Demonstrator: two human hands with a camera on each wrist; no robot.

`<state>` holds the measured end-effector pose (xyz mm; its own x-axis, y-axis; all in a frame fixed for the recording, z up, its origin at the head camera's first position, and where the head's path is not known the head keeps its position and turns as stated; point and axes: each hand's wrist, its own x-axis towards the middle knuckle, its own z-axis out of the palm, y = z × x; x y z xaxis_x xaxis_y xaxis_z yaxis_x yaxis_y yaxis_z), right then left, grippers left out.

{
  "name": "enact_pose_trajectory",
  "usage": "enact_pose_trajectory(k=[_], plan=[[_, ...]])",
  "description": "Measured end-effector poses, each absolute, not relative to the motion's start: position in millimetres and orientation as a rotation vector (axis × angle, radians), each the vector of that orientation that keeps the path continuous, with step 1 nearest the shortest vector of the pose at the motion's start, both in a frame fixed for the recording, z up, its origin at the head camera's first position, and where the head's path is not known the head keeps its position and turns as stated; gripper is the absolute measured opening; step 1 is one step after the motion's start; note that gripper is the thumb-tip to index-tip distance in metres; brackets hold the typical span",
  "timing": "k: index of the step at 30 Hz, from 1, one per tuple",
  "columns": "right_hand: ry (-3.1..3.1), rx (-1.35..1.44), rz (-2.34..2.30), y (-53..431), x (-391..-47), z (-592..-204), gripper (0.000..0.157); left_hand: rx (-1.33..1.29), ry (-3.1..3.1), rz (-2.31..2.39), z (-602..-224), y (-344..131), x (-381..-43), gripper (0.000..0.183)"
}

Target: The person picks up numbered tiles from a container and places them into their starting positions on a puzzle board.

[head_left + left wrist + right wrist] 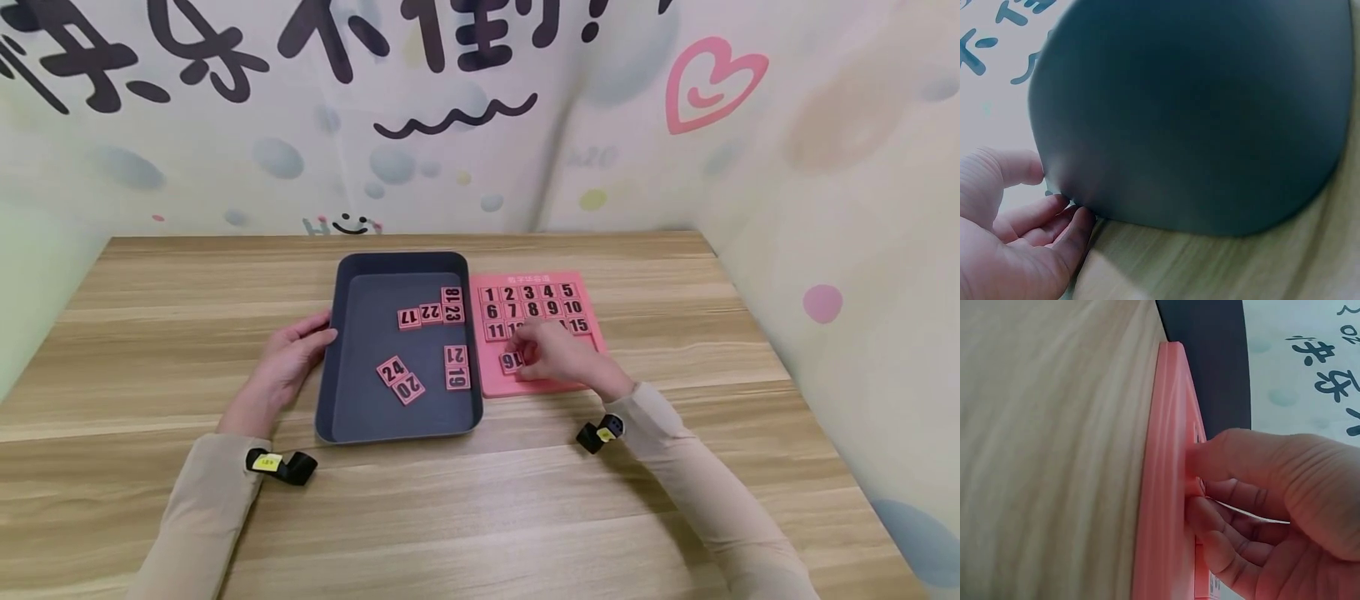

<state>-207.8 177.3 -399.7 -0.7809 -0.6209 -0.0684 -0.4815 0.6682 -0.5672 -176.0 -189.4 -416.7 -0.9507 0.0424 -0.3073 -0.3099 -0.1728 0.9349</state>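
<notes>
In the head view my left hand (292, 357) grips the left wall of a dark grey tray (352, 417). The left wrist view has its thumb and bent fingers at the tray's edge. Several pink number tiles (406, 388) lie in the tray at mixed angles, among them 24, 20 and 17. To the right, my right hand (551, 354) pinches a pink number tile (511, 362), seemingly an upside-down 16 partly covered by fingers. That tile is low on the left of a pink number puzzle board (495, 389). Rows 1 to 15 fill its upper part, some hidden by the hand.
Tray and board stand side by side on a wood-grain table (420, 517). A patterned wall (465, 183) rises behind the table, and another wall (840, 250) stands on the right. Each wrist wears a black strap (281, 465).
</notes>
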Motion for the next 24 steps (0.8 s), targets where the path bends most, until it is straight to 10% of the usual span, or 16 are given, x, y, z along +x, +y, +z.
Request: enact_pose_trajectory(k=[24], plan=[[2.748, -0.642, -0.694, 159, -203, -394, 0.024, -0.26, 1.813, 2.303, -419, -189, -177, 0.062]])
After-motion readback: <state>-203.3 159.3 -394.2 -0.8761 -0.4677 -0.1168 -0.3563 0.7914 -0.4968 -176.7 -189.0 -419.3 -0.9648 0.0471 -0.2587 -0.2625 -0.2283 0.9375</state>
